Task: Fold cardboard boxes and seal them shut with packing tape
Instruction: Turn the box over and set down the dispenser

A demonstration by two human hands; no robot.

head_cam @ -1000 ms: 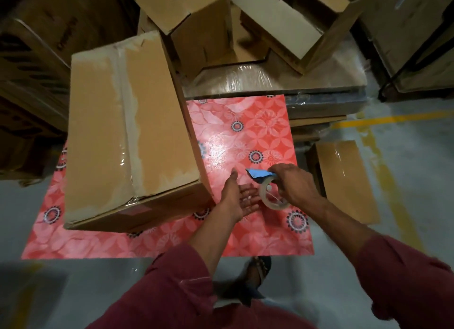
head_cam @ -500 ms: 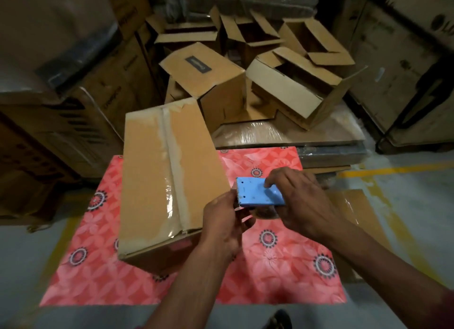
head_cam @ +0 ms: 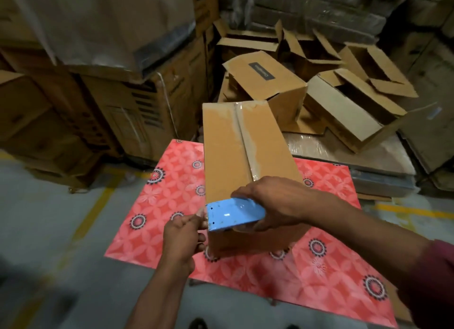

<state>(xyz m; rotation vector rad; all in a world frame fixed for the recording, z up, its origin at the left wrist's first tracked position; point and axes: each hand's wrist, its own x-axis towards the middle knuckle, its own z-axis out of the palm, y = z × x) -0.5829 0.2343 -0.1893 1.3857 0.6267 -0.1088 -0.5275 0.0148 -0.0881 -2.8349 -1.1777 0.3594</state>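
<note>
Cardboard box point(head_cam: 235, 156) sits on the red floral mat point(head_cam: 172, 198), reaching past its far edge, top seam already taped. The right hand point(head_cam: 275, 200) grips the blue tape dispenser point(head_cam: 233, 214) at the box's near end; the left hand point(head_cam: 181, 232) fingers pinch the tape end. Best to pull the tape taut and keep it square to the edge before pressing down.

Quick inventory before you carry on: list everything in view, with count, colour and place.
taped box: one, brown, upright on the mat, centre seam taped.
tape dispenser: one, blue, at the box's near top edge.
mat: one, red floral, on the floor.
open boxes: several, brown, piled behind on the right.
stacked cartons: several, brown, at left.
floor: grey, yellow lines.
right hand: grips the dispenser.
left hand: pinches at the dispenser's front, apparently the tape end.
</note>
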